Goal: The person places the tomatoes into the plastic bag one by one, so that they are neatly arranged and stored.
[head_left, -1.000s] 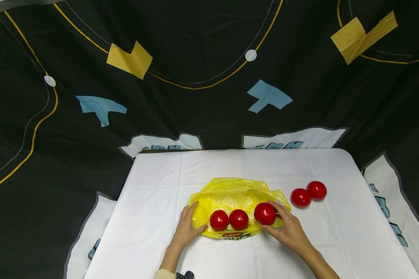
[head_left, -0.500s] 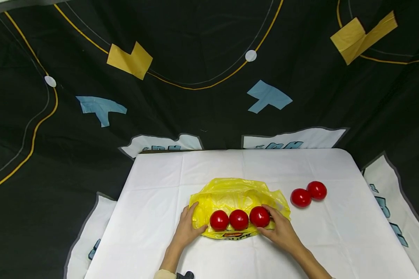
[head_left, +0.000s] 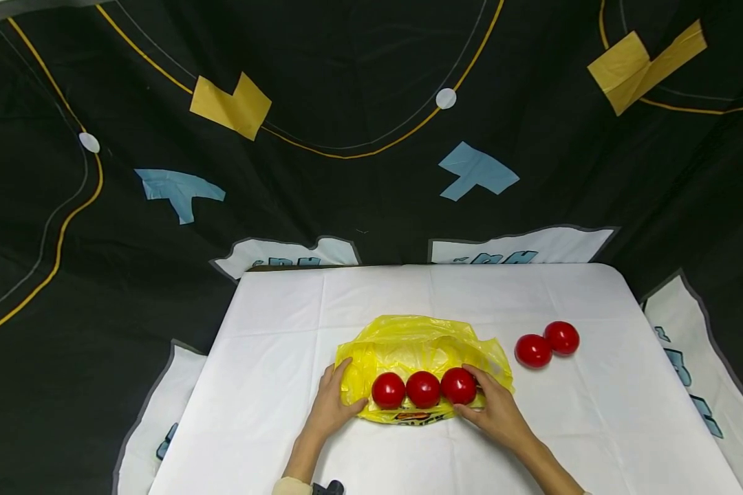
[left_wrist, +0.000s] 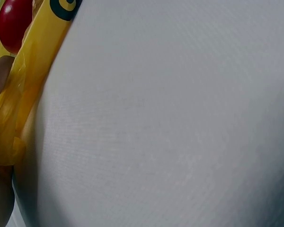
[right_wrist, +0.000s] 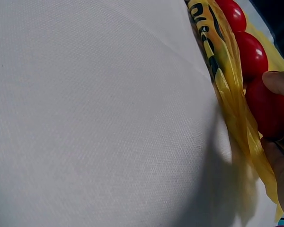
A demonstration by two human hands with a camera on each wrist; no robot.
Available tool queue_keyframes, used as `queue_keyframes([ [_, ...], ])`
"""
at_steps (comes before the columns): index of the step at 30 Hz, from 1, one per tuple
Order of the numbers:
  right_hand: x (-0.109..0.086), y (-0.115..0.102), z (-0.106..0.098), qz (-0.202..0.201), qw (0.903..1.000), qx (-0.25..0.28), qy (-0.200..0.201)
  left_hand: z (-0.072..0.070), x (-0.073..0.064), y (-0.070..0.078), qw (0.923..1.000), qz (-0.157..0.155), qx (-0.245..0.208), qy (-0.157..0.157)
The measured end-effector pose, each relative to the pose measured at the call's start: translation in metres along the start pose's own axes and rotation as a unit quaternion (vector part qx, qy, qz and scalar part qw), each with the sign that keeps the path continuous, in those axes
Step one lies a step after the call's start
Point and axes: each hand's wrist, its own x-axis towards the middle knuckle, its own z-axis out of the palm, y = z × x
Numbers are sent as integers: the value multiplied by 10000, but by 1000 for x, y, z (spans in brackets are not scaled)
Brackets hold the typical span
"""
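Observation:
A yellow plastic bag (head_left: 408, 333) lies spread open on the white-covered table in the head view, dark print along its near edge. Two glossy red balls (head_left: 388, 390) sit side by side on it, their exact kind unclear. My right hand (head_left: 500, 418) holds a third red ball (head_left: 459, 385) at the right end of this row, thumb on the near side and fingers behind. At the bag's left side, my left hand (head_left: 329, 405) grips the plastic. The thumb (left_wrist: 0, 75) lies over the bag's edge in the left wrist view; most fingers are hidden there.
Two more red balls (head_left: 534, 351) touch each other to the right of the bag. White cloth (head_left: 285, 309) covers the table. Behind it hangs a dark backdrop (head_left: 347, 199) with yellow and blue tape pieces.
My right hand has brought the third red ball leftward and slightly down, up against the middle one. The left hand has stayed in place on the bag.

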Motion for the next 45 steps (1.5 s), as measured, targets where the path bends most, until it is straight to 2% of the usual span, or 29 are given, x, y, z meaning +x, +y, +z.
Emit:
queue_keyframes([
  [19, 0, 3, 5, 240, 9992, -321, -65, 2, 1, -2, 9998, -130, -103, -53],
  [35, 0, 6, 10, 242, 9981, -549, -148, 0, 1, -1, 10000, -14, -49, 11],
  [45, 4, 2, 9, 391, 9976, -553, -138, 2, 1, -2, 10000, -1, 6, 32],
])
